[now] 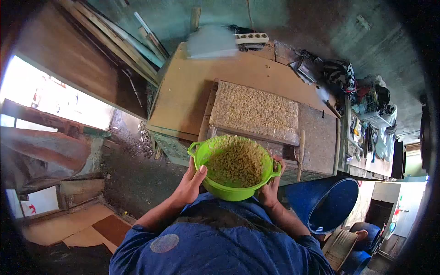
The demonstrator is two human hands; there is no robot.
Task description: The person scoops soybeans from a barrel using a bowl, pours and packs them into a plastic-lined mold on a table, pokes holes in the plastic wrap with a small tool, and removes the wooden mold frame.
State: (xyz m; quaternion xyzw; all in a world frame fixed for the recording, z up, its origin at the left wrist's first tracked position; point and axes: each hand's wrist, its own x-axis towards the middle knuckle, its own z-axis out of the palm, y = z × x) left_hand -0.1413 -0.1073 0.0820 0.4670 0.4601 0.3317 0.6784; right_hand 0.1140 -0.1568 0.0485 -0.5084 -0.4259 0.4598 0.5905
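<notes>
A lime-green two-handled basin (231, 194) is held close to my body, partly filled with crumbly tan material (238, 165) like coarse flakes or shavings. My left hand (191, 183) grips its left side below the handle, thumb against the outer wall. On the opposite side, my right hand (273, 183) wraps around the wall by the right handle, its fingers partly hidden. Just beyond the basin lies a rectangular slab (256, 110) covered in similar pale flakes, on the workbench. A wooden strip (301, 153) stands along the slab's right side.
The workbench (183, 91) has a brown board top. At its back are a power strip (252, 38) and a translucent plastic sheet (211, 42). Blue barrels (334, 206) stand to my right. Planks (114, 41) lean at the left, and cardboard (68, 224) lies lower left.
</notes>
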